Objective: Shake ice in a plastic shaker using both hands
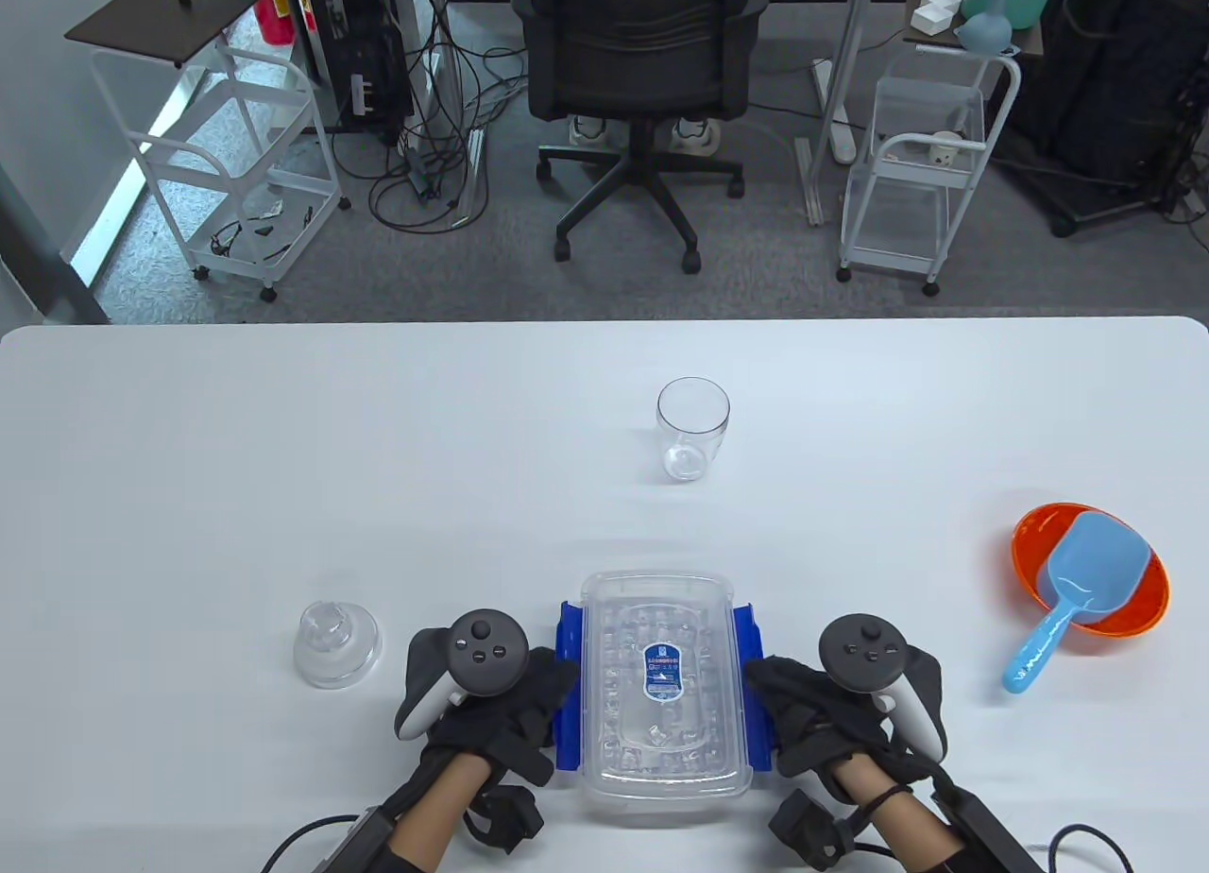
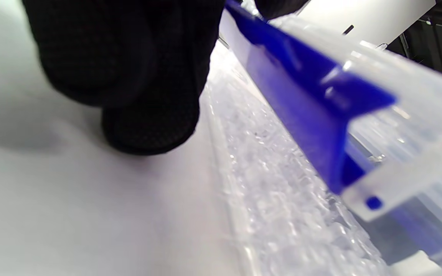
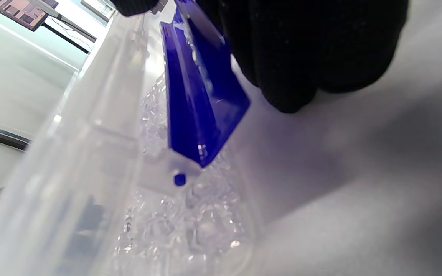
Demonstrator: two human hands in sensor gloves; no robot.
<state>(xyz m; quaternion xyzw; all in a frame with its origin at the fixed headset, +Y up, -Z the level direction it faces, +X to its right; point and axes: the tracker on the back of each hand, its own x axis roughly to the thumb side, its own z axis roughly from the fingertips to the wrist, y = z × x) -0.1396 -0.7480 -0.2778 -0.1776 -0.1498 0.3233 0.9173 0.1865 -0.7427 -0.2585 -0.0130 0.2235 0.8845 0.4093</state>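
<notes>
- We find the ice box (image 1: 659, 684), lidded and full of ice, at the near edge of the table (image 1: 283, 457), between the two hands.
- The left hand (image 1: 491, 698) touches the left blue latch (image 1: 567, 684); the right hand (image 1: 812, 703) touches the right latch (image 1: 751, 675). Both latches stand flipped out from the box walls.
- Whether the fingers pinch the latches or only press on them, we cannot tell; neither hand lifts anything.
- The shaker cup (image 1: 692, 429) stands open, well apart toward mid-table; its clear lid (image 1: 336, 642) sits left of the left hand. The scoop (image 1: 1077, 590) lies in the orange bowl (image 1: 1133, 618), far right.
- We judge the step to be opening the box. Both latches should be fully free before the lid is raised evenly, the base kept flat.
- Risk: an uneven pull may jolt ice out.
</notes>
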